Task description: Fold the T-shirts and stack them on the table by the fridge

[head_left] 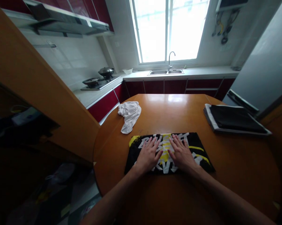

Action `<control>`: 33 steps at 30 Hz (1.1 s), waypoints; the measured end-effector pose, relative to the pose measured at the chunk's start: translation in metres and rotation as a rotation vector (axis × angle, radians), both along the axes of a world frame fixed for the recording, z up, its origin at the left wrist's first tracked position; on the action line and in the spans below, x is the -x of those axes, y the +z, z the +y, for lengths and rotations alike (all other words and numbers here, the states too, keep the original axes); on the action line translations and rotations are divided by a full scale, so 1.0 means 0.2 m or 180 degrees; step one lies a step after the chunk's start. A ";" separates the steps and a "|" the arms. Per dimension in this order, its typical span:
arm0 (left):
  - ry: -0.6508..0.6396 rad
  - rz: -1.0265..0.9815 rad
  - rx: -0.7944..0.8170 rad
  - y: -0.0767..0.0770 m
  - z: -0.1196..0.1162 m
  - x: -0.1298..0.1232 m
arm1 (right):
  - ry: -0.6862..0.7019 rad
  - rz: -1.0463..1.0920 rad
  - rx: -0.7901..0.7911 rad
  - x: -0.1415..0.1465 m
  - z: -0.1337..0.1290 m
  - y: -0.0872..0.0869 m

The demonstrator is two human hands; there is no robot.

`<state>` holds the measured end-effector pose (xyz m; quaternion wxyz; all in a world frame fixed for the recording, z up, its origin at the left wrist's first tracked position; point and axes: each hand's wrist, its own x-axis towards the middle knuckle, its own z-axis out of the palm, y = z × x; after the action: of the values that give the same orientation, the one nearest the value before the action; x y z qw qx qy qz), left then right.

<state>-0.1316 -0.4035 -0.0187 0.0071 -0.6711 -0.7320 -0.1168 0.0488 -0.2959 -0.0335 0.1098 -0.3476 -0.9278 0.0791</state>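
A folded black cloth (165, 170) with white lettering and yellow stripes lies flat on the brown wooden table (173, 117), close to me. On its left half rests my left hand (148, 156), palm down with the fingers spread. My right hand (182, 153) lies the same way on the right half, fingers apart. Neither hand grips anything. The two hands are a short gap apart, with yellow and white print showing between them.
A crumpled white cloth (131, 114) lies at the table's back left. Black and white folded items (234, 118) are stacked at the right. Beyond the table are a counter (202, 72) with a sink (165, 72) and a stove (103, 82) with two pans.
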 end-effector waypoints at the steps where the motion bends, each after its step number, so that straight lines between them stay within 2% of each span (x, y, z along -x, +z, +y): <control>1: 0.0080 -0.0001 -0.0052 0.01 0.03 0.02 | -0.0100 0.0046 -0.0068 0.01 0.04 0.01; 3: 0.0255 0.0051 -0.0102 0.01 0.09 0.05 | -0.0323 0.0058 -0.0150 0.02 0.11 0.01; 5: 0.0398 0.0123 -0.0055 -0.03 0.14 0.08 | -0.0488 -0.0048 -0.0108 0.03 0.17 -0.01; 10: 0.0425 0.0166 -0.0021 -0.14 0.15 0.11 | -0.0498 -0.0197 0.0076 0.02 0.23 -0.08; 14: 0.0443 0.0159 -0.0009 -0.13 0.14 0.11 | -0.0681 -0.0278 0.0140 -0.08 0.31 -0.10; 20: 0.0458 0.0164 0.0064 -0.10 0.15 0.11 | -0.1407 -0.0205 0.0235 -0.27 0.47 -0.08; 23: 0.0463 0.0104 0.0054 -0.09 0.15 0.10 | -0.1563 0.0082 -0.0060 -0.24 0.44 -0.04; 26: 0.0486 0.0051 -0.0110 -0.05 0.15 0.10 | -0.1230 0.0150 -0.0269 -0.14 0.34 -0.03; 30: 0.0725 0.0263 -0.0578 0.00 0.10 0.13 | -0.0827 -0.0123 0.0045 -0.04 0.25 -0.06; 33: 0.1071 0.0244 -0.0429 -0.02 0.03 0.21 | -0.0784 -0.0197 0.0142 -0.04 0.24 -0.08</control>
<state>-0.1738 -0.3971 -0.0224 0.0995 -0.5412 -0.8237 -0.1370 0.0559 -0.2479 -0.0498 0.0823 -0.4635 -0.8791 0.0748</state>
